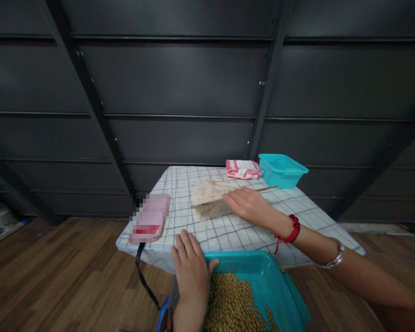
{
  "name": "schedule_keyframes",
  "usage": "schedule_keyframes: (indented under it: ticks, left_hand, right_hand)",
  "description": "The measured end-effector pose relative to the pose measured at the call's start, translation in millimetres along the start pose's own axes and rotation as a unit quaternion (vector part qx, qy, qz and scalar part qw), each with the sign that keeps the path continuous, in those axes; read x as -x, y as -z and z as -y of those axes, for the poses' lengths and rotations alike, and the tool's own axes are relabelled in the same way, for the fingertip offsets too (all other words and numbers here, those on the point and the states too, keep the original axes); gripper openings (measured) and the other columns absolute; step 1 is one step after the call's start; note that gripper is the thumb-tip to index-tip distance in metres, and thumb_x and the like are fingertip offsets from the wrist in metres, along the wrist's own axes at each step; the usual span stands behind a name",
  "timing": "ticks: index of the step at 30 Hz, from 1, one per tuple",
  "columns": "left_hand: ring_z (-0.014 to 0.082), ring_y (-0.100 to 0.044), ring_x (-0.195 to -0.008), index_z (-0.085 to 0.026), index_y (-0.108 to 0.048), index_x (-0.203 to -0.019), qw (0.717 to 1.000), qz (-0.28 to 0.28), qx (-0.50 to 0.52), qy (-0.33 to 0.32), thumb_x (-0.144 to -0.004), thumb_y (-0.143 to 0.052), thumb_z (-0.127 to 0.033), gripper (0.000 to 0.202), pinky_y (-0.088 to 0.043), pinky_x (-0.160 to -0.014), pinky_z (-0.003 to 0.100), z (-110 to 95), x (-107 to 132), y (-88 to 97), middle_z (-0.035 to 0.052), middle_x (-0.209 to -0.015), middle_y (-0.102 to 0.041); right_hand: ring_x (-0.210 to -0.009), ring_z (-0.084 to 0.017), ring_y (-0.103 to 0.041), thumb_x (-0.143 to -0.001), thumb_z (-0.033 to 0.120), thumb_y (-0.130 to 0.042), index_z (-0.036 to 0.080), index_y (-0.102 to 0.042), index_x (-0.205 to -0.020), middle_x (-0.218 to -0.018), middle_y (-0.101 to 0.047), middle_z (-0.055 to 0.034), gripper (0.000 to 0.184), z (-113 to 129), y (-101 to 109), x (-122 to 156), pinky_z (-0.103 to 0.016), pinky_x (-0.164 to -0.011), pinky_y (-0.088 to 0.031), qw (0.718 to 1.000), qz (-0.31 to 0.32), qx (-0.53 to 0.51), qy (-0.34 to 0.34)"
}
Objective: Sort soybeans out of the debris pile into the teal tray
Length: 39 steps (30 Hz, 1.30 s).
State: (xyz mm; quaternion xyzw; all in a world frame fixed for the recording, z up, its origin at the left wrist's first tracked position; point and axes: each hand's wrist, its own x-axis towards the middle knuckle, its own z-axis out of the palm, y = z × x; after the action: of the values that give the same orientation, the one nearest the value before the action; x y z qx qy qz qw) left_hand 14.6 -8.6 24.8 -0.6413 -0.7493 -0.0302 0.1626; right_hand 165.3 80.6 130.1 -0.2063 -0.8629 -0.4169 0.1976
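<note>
My right hand (247, 206) is closed on a thin, flat, tan piece (210, 204) with a long straight edge; its kind is unclear. A narrow stick-like end points right, past my fingers. Beneath it, a whitish patch (210, 188) with brown flecks lies on the checked tablecloth (180, 184). My left hand (192, 272) rests with fingers stretched out over the table's front edge, its thumb at the rim of a teal tub (263, 263). Round yellow-brown beans or seeds (233, 299) lie in the tub, which is cut off by the frame's bottom.
A pink phone-like object (150, 216), partly pixelated, lies at the table's left with a black cord (143, 272) hanging down. A folded pink-and-white striped cloth (242, 169) and a turquoise basin (281, 173) stand at the back right. Behind rises a dark panelled wall (180, 78).
</note>
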Motion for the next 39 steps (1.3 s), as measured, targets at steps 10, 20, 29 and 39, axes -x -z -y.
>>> schedule_keyframes:
  ticks: [10, 20, 29, 39]
  left_hand:
    - [0.0377, -0.032, -0.121, 0.001, -0.038, -0.122, 1.0, 0.0, 0.021, 0.003, -0.066, -0.055, -0.05, 0.078, -0.032, -0.096, 0.049, 0, -1, -0.6, 0.0261, -0.131, -0.035]
    - [0.0387, -0.03, -0.121, 0.004, -0.036, -0.122, 1.0, 0.015, 0.027, 0.005, -0.063, -0.057, -0.052, 0.084, -0.031, -0.098, 0.05, 1, -1, 1.1, 0.0277, -0.131, -0.033]
    - [0.0374, -0.031, -0.121, 0.0, -0.038, -0.122, 1.0, 0.007, 0.015, 0.005, -0.064, -0.056, -0.052, 0.08, -0.032, -0.097, 0.049, 0, -1, -1.1, 0.0259, -0.132, -0.034]
    - [0.0371, -0.031, -0.121, 0.0, -0.038, -0.122, 1.0, 0.012, 0.013, 0.009, -0.064, -0.057, -0.051, 0.08, -0.031, -0.097, 0.048, 1, -2, 0.1, 0.0252, -0.132, -0.034]
  right_hand:
    - [-0.058, -0.013, -0.047, -0.082, 0.006, -0.037, 0.01, -0.057, -0.082, -0.064, -0.057, -0.0048, 0.021, 2, 20, 11, -0.028, -0.053, -0.033, 1.0, 0.002, -0.001, 0.015]
    - [-0.058, -0.015, -0.048, -0.08, 0.006, -0.039, 0.01, -0.057, -0.084, -0.063, -0.056, -0.0047, 0.019, 0, 5, 10, -0.028, -0.053, -0.033, 1.0, 0.012, -0.01, 0.002]
    - [-0.058, -0.014, -0.047, -0.082, 0.008, -0.037, 0.01, -0.057, -0.083, -0.062, -0.056, -0.0041, 0.02, 0, 28, 23, -0.027, -0.053, -0.034, 1.0, 0.01, -0.006, 0.011]
    - [-0.063, -0.014, -0.052, -0.083, 0.006, -0.036, 0.009, -0.058, -0.085, -0.067, -0.06, -0.0067, 0.022, -1, 47, 34, -0.027, -0.056, -0.039, 0.999, 0.002, -0.035, 0.018]
